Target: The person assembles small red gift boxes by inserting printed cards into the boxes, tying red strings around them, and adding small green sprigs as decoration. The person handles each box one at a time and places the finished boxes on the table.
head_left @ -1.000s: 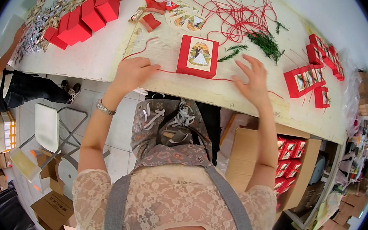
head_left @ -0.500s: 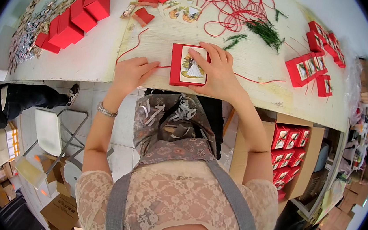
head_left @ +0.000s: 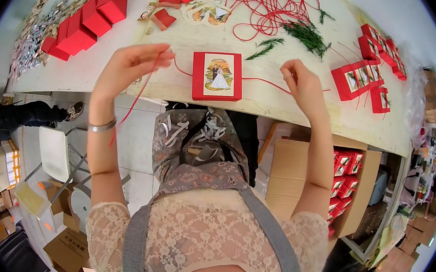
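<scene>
From my remote post, I centre my clock on the box (head_left: 217,77) on the table (head_left: 71,76): cord (head_left: 260,79) extends toward nine and three. I have tangled cords (head_left: 264,14) at one, sprigs (head_left: 307,38) at two, grouped boxes (head_left: 350,78) at three, a carton (head_left: 287,177) at four, a box row (head_left: 78,33) between nine and ten.

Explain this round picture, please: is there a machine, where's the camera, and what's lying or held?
There's no machine: these are a person's bare left hand and right hand. A wide camera on the head looks down and bends straight edges. On the table sits a red box with a picture on top; red cord shows on both sides. The left hand holds one stretch; the right is curled near the other, its grip unclear. Beyond lie a cord tangle and green sprigs.
</scene>
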